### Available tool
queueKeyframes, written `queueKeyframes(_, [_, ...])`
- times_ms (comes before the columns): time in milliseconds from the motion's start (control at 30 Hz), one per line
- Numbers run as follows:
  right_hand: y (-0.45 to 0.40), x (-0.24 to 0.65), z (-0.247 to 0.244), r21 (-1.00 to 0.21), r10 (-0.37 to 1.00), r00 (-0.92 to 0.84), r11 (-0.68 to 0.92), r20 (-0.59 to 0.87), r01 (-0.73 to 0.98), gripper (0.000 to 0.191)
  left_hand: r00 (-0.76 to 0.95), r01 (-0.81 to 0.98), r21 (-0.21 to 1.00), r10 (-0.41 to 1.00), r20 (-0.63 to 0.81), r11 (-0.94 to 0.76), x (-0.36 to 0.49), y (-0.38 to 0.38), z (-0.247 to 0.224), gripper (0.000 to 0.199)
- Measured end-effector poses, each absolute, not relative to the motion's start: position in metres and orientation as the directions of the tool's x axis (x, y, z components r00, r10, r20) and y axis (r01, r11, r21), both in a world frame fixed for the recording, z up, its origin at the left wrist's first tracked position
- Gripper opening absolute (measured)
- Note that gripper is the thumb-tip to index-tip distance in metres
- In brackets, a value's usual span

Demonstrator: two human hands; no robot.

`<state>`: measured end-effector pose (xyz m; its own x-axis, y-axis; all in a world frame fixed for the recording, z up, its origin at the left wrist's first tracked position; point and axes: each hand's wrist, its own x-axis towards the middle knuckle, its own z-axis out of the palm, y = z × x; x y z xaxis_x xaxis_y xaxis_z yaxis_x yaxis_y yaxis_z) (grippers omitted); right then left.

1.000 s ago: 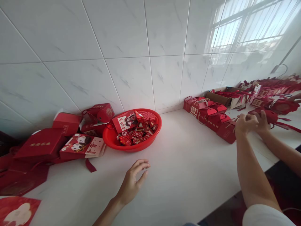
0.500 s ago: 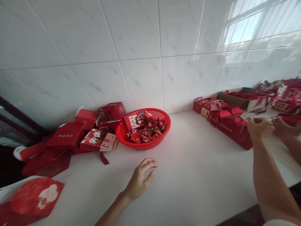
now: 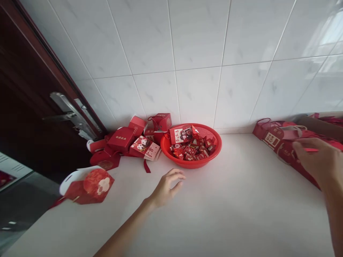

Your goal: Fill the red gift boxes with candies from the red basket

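My left hand (image 3: pixel 169 186) hovers over the white counter, just in front of a red plastic basket (image 3: pixel 190 163); its fingers are loosely bent, with thumb and fingers apart and nothing between them. Small red-wrapped candies (image 3: pixel 191 151) fill the basket, with a printed card-like packet (image 3: pixel 181 135) on top. On the right, my right hand (image 3: pixel 318 160), smeared by motion, is over a row of red gift boxes (image 3: pixel 286 150) with handles. Bright red shows by its fingers; whether it holds this I cannot tell.
Red cartons (image 3: pixel 122 139) are piled left of the basket against the wall. An open-flapped red box (image 3: pixel 91 185) lies near the counter's left edge. A dark door (image 3: pixel 29 71) with a metal handle stands at the left, and a cardboard box (image 3: pixel 318 125) at the far right.
The view has swung left, bringing the door in. My left hand keeps its loose pose near the basket; my right hand has shifted left along the gift boxes. Another hand at far right has left view.
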<state>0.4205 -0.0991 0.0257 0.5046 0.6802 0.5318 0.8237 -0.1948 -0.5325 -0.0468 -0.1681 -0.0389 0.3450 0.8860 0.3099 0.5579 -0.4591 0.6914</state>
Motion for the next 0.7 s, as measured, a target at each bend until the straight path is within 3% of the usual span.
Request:
queueKeyframes(67, [-0.101,0.380,0.025,-0.634,0.786,0.404,-0.021,0.467,0.773,0.016,0.303,0.593,0.665,0.891,0.338,-0.454,-0.058,-0.164,-0.035,0.021])
queueKeyframes(200, [-0.110,0.307,0.009,-0.660,0.917,-0.107,0.353,0.384,0.663,0.030,0.173,0.685,0.590,0.882,0.439,-0.428,-0.094,-0.152,-0.024,0.023])
queueKeyframes(333, [-0.125,0.261,-0.013,-0.688,0.876,-0.419,0.457,0.238,0.564,0.028,-0.074,0.812,0.531,0.859,0.506,-0.243,-0.142,-0.134,-0.005,0.021])
queueKeyframes(433, [-0.135,0.246,-0.026,-0.683,0.837,-0.521,0.479,0.166,0.551,0.026,-0.310,0.874,0.486,0.791,0.528,0.018,-0.174,-0.117,0.013,0.025])
queueKeyframes(600, [-0.141,0.238,-0.037,-0.692,0.818,-0.561,0.479,0.128,0.540,0.024,-0.587,0.803,0.424,0.679,0.442,0.418,-0.197,-0.085,0.044,0.064])
queueKeyframes(700, [-0.141,0.237,-0.040,-0.693,0.817,-0.565,0.471,0.112,0.545,0.025,-0.676,0.733,0.416,0.646,0.354,0.539,-0.200,-0.069,0.056,0.080])
